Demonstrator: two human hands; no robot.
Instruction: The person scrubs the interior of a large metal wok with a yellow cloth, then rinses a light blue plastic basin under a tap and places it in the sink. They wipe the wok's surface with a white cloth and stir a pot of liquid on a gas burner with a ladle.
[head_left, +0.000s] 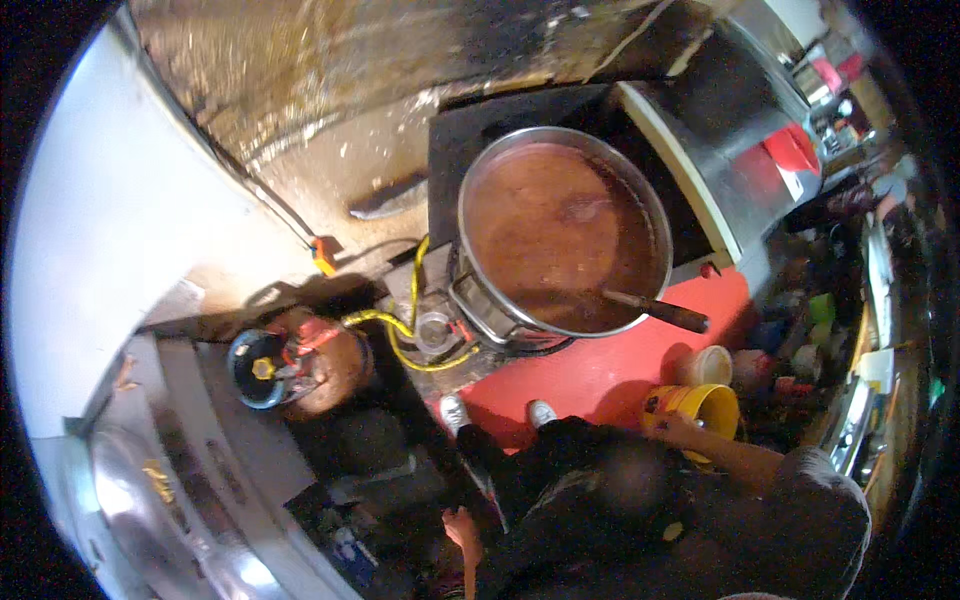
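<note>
A large metal pot (564, 232) of reddish-brown liquid stands on a dark stove in front of me, with the dark handle (675, 313) of a utensil resting over its near right rim. My right hand (671, 426) is at the side of a yellow plastic bucket (718, 409); its fingers are too blurred to show whether they grip it. Low at the centre hangs my left hand (459, 523), beside my leg, with fingers that look curled; whether anything is in them does not show.
On the left stands a gas cylinder (341, 375) with a yellow hose (409, 330) running towards the stove. A red surface (570, 375) lies under my shoes. White tubs (712, 366) are near the bucket. Metal pans (124, 487) lie at lower left, and a red container (791, 148) is at upper right.
</note>
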